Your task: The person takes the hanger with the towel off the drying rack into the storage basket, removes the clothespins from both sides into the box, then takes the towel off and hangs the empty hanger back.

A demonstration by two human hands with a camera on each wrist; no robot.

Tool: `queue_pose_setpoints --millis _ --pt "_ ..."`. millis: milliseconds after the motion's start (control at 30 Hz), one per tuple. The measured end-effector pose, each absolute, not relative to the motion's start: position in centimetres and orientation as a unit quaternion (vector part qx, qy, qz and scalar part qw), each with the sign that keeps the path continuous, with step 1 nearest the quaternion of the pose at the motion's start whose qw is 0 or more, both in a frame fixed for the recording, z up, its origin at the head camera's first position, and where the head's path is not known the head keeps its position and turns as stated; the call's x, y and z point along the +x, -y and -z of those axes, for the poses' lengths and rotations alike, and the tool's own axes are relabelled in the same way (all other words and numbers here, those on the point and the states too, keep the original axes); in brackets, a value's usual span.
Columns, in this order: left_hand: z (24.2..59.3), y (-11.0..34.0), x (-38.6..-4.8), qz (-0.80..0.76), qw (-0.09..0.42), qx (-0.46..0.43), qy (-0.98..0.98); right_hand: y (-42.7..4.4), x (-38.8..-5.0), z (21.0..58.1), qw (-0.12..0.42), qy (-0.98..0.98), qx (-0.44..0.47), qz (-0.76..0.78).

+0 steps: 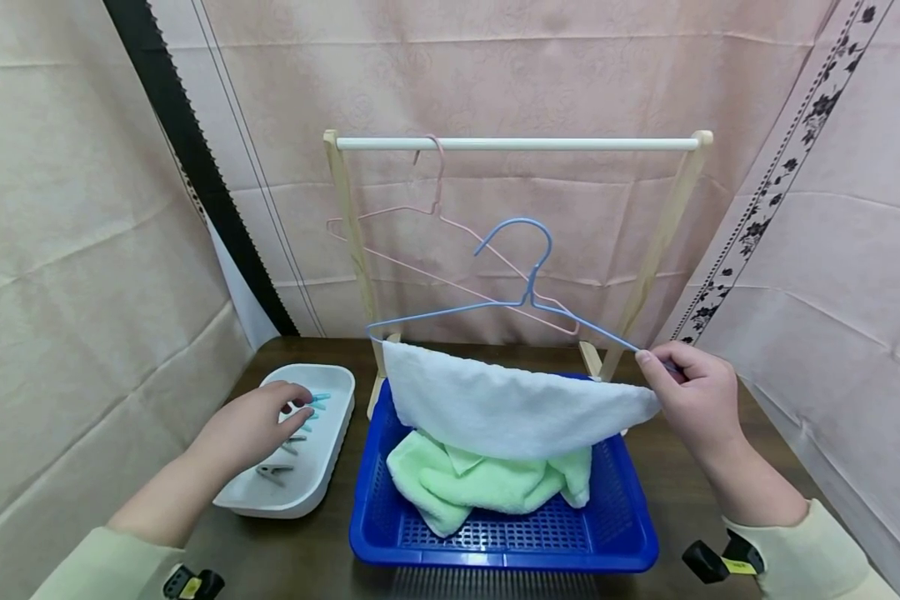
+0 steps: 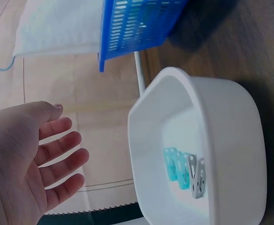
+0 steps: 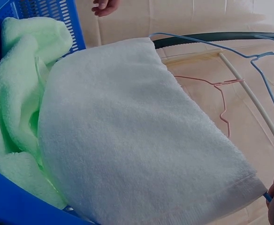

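A blue clothes hanger (image 1: 450, 311) is held up by its right end, which my right hand (image 1: 693, 400) grips between thumb and fingers. From its lower bar hangs a folded white towel (image 1: 517, 404), filling much of the right wrist view (image 3: 127, 126). My left hand (image 1: 251, 425) is over the white tray (image 1: 228, 498), fingers loosely bent and holding nothing in the left wrist view. Several clothespins, turquoise (image 2: 174, 166) and grey (image 2: 196, 177), lie in that tray. Beneath the white towel, a light green towel (image 1: 487, 483) lies crumpled in a blue basket (image 1: 502, 558).
Behind the basket stands a drying rack with a white rail (image 1: 555, 144) and pale wooden posts (image 1: 656, 242). A pink hanger (image 1: 438, 179) hangs near the rail's left end. Everything stands on a dark wooden table (image 1: 285, 554), with pale curtains (image 1: 570, 75) around it.
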State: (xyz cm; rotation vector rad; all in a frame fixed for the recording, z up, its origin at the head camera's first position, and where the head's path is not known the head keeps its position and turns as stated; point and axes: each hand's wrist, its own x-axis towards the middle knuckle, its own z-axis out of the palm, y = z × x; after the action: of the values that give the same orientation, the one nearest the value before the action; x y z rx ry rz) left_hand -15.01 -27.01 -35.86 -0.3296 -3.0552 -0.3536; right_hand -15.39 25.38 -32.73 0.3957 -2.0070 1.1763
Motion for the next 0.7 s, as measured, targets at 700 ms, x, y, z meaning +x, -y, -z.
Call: queue_pose_setpoints --millis 700 --pt "35.4 21.2 -16.7 0.289 0.05 -0.07 0.953 -25.3 -15.7 33.0 0.383 0.784 0.155 -0.463"
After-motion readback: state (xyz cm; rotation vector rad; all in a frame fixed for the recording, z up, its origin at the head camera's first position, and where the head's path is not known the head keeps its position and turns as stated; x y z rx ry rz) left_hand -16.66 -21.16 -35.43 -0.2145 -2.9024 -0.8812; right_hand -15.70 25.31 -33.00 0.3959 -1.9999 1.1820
